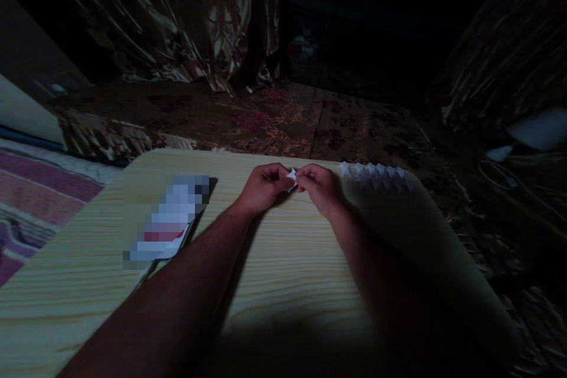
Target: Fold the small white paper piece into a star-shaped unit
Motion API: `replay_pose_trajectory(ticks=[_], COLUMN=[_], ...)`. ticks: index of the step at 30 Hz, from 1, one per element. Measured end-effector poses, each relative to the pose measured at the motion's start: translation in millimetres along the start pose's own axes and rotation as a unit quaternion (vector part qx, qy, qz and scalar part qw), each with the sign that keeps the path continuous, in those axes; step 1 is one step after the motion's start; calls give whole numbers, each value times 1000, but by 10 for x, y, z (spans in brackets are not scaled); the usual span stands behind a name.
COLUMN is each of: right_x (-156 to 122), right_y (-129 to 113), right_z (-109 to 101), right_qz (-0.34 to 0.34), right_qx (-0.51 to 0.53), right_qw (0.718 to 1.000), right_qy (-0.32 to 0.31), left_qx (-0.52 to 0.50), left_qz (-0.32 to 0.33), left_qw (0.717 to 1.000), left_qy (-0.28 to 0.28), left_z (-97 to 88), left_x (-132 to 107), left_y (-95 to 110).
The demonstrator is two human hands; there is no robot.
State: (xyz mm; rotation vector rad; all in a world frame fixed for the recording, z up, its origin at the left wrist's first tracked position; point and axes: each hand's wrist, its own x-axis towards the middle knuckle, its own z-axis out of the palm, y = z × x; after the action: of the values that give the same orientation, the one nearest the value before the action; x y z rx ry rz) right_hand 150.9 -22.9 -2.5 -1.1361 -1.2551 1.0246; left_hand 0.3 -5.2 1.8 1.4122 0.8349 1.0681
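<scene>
Both of my hands meet near the far edge of a light wooden table [283,271]. My left hand [263,187] and my right hand [319,187] pinch a small white piece of folded paper [292,178] between their fingertips, just above the tabletop. To the right of my right hand, a row of several small white folded paper pieces [376,174] lies along the table's far edge.
A blurred-out white and red sheet [170,218] lies on the table to the left of my hands. Around the table are a dark patterned carpet [274,121], shiny curtains [177,18] behind, a striped rug [31,189] at the left, and white cables [500,171] at the right.
</scene>
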Motion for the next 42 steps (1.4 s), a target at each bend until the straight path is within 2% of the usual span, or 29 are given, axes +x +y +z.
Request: replay_pose_trajectory(ticks=[9,18,30,35,42], right_x=[5,-2,-17,-10,-24], right_y=[33,-1,-29,-3,-35], right_z=[-15,-2,0,-8,-2], right_qz=[-31,-4,-1,-27,-6], right_qx=[-37,-15,-33,-31,-2], right_qw=[999,1000,999,999,1000], right_qy=[-6,-5,-11,-15,-23], left_qx=[11,-16,-4,-7,-39], left_qz=[3,-13,4,1,-1], left_qw=[1000,999,999,999,998], left_qy=[-4,35,41,35,52], left_z=[-4,5,0,5,-10], left_x=[-1,-4,4,-2,18], left_y=[-3,14,1,18,-6])
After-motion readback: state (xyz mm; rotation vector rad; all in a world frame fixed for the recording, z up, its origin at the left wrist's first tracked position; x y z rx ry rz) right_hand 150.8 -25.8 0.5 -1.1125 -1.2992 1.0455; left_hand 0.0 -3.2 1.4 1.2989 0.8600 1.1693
